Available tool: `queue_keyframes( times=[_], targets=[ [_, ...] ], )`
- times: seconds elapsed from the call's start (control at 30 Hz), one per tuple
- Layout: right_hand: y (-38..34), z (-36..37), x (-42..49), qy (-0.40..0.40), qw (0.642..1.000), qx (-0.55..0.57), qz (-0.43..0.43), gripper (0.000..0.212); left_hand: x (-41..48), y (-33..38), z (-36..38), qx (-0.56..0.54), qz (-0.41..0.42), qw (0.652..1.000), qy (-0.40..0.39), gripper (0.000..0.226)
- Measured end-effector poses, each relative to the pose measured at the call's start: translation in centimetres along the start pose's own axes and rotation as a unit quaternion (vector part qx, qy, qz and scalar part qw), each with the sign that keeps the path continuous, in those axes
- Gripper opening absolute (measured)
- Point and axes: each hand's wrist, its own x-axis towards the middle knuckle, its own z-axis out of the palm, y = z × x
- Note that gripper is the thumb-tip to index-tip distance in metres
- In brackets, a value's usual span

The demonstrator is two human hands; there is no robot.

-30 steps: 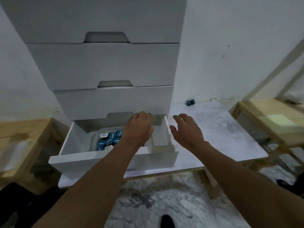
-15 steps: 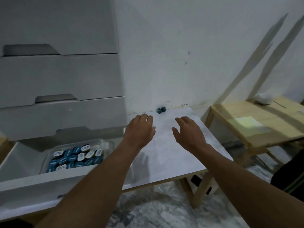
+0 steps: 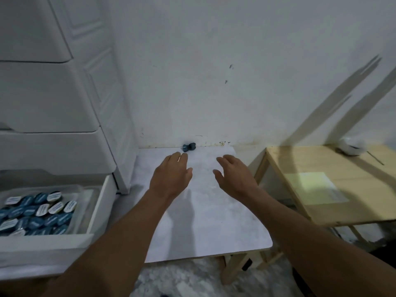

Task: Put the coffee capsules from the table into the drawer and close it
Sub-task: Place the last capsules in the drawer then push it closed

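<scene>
two blue capsules (image 3: 189, 147) at the table's (image 3: 205, 228) back edge
hovering close with left hand (image 3: 171, 174) and right hand (image 3: 234, 175), both spread, empty

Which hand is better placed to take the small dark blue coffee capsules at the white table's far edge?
The left hand: its fingertips lie just before the dark blue coffee capsules; the right hand hovers farther aside, and the open white drawer is leftward.
</scene>
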Motion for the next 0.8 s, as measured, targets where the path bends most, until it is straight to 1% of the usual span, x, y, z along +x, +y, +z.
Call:
queue_keyframes(
  times=[0.17, 0.4, 0.53, 0.6, 0.7, 0.8],
  targets=[
    [2.1, 2.3, 4.7, -0.015, 1.0, 0.015, -0.014, 0.042, 3.6, -0.6, 2.8, -0.002, -0.028, 0.999, -0.022, 0.045],
    [4.7, 5.3, 12.3, -0.04, 0.998, 0.043, -0.005, 0.042, 10.4, -2.9, 8.1, -0.009, -0.068, 0.995, -0.071, 0.043],
    [5.4, 7.2, 17.2, -0.049, 0.997, 0.058, 0.0, 0.039, 13.8, -4.5, 10.8, -0.017, -0.074, 0.994, -0.076, 0.032],
    [5.5, 8.3, 19.3, -0.057, 0.996, 0.072, 0.004, 0.038, 15.3, -5.8, 12.1, 0.008, -0.064, 0.995, -0.076, 0.025],
    [5.5, 10.2, 21.6, -0.08, 0.993, 0.087, -0.001, 0.04, 17.0, -7.0, 13.9, -0.03, -0.105, 0.989, -0.102, 0.021],
    [5.8, 12.3, 23.8, -0.098, 0.99, 0.102, 0.006, 0.039, 18.3, -8.1, 16.2, -0.055, -0.141, 0.982, -0.112, 0.025]
  ],
)
